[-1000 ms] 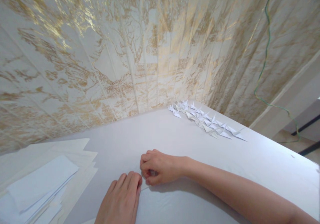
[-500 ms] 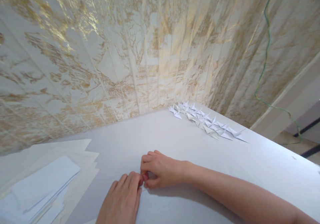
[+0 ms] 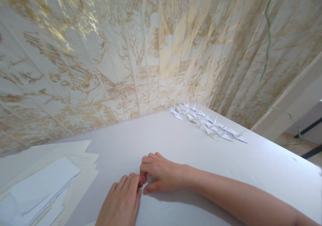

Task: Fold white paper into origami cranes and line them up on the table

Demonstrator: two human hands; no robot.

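My left hand [image 3: 122,197] rests low in the middle of the view, its fingers bent together and the thumb tucked alongside. Its fingertips meet those of my right hand [image 3: 159,174], which reaches in from the right with curled fingers and the thumb held a little apart from the index finger. Between the two hands a small piece of white paper [image 3: 151,178] shows in the gap by the right thumb. Most of that paper is hidden under the fingers, so its folded shape cannot be made out.
Several folded white paper cranes [image 3: 207,123] stand in rows near the table's back right edge. At the left lie large pale sheets [image 3: 88,164] with a stack of smaller white paper [image 3: 45,182] on top. Behind the white table [image 3: 130,135] hangs a gold-patterned curtain [image 3: 120,58]; a green cord [image 3: 268,51] dangles at right.
My right thumb has drawn back slightly from the left hand's fingertips, widening the gap between thumb and index finger. Both hands otherwise stay in nearly the same place.
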